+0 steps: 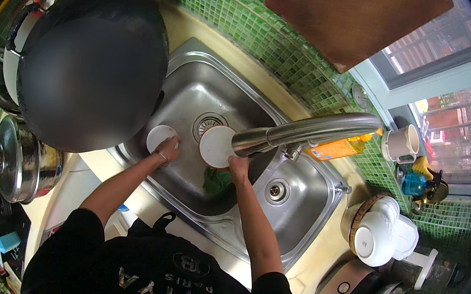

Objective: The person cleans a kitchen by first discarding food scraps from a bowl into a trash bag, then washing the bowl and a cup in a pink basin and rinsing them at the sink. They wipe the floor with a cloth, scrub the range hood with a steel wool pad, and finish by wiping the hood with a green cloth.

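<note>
My left hand (168, 148) grips the right edge of a small white bowl (158, 137) in the left part of the large steel sink basin (201, 68). In my right hand (238, 166) is a larger white bowl or dish (216, 146), held by its lower right edge beside the drain strainer (210, 126). A thick metal faucet (263, 139) reaches over this dish and hides part of its right side. Green leaves or a green cloth (216, 181) lie in the basin below the dish; which of these I cannot tell.
A big dark wok (93, 68) hangs at the left, over the sink's edge. Right of the large basin is a smaller one (302, 188). An orange detergent bottle (337, 148) stands behind the faucet. White bowls (374, 238) and a rice cooker (344, 288) stand on the right counter; a lidded steel pot (19, 161) is left.
</note>
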Demonstrator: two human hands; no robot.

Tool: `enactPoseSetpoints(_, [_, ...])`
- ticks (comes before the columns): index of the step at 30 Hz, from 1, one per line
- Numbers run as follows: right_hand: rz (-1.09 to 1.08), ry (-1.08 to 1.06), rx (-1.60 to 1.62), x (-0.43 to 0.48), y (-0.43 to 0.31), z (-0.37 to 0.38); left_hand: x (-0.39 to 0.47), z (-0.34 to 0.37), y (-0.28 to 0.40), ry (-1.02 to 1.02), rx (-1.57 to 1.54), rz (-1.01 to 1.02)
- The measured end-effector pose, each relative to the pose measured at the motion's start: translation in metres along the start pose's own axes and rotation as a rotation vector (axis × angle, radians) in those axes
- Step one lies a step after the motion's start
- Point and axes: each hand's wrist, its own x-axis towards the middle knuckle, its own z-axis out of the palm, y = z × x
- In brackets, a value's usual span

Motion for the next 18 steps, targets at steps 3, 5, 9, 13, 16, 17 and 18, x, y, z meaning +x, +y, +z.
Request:
enactPoseSetpoints(3, [0.002, -0.033, -0.11, -0.034, -0.061, 0.002, -0.035, -0.018, 0.093, -0.039, -1.294, -0.307])
enactPoseSetpoints(5, [-0.024, 0.015, 0.01, -0.061, -0.092, 0.006, -0.028, 0.017, 0.104, -0.133, -1.361, -0.265])
enactPoseSetpoints(9, [-0.478, 0.111, -0.728, -0.109, -0.133, -0.002, 0.03, 0.01, 0.113, -0.008, -0.677, 0.129])
enactPoseSetpoints(13, [-0.544, 0.133, -0.87, -0.109, -0.135, -0.014, 0.017, -0.053, 0.171, 0.261, 0.108, 0.947])
enactPoseSetpoints(16, [-0.552, 0.091, -0.78, -0.106, -0.141, -0.01, 0.002, -0.052, 0.17, 0.48, -0.016, 0.991])
enactPoseSetpoints(17, [-0.578, 0.142, -0.737, -0.108, -0.147, -0.009, 0.008, -0.049, 0.16, 0.528, 0.016, 0.978])
enactPoseSetpoints(18, [-0.591, 0.19, -0.689, -0.119, -0.154, -0.007, 0.004, -0.052, 0.148, 0.354, -0.398, 0.694])
